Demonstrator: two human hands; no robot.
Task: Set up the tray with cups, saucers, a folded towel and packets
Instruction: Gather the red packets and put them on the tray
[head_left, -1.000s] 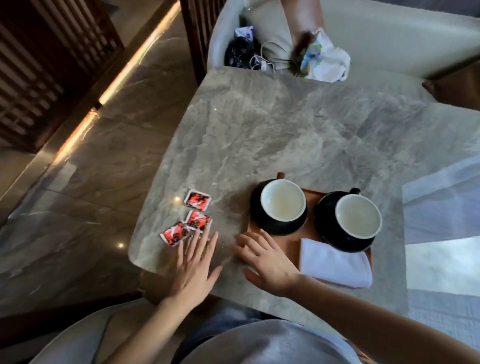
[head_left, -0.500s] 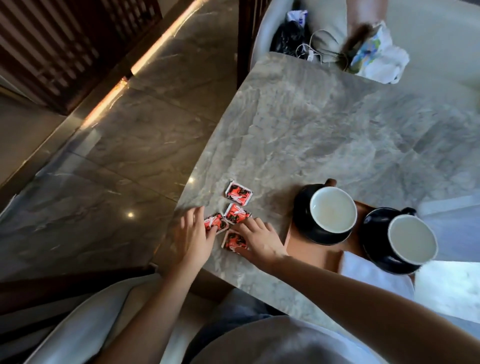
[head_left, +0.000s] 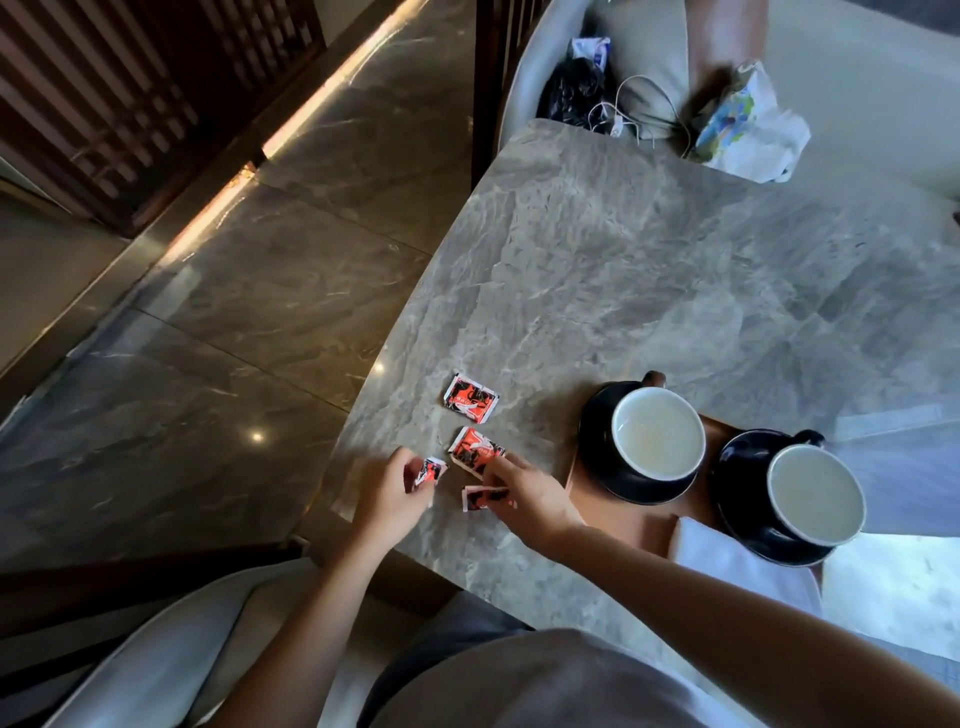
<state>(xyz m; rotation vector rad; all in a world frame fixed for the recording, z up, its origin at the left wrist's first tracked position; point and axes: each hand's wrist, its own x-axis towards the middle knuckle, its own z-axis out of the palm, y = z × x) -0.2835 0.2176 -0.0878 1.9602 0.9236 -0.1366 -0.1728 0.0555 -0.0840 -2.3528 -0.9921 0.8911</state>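
left grip pinches one packet; right grip rests on a second packet, whether gripping i cannot tell.

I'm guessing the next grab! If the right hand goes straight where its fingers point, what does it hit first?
Probably the middle red packet, just ahead of the right hand; a farther packet lies beyond. Height is unclear.

Daylight from the right bleaches the marble table's near right corner to glare. A warm strip and small spot reflections shine on the glossy floor, which is otherwise dim. Wide-angle distortion bends the edges, and detail is slightly soft throughout.
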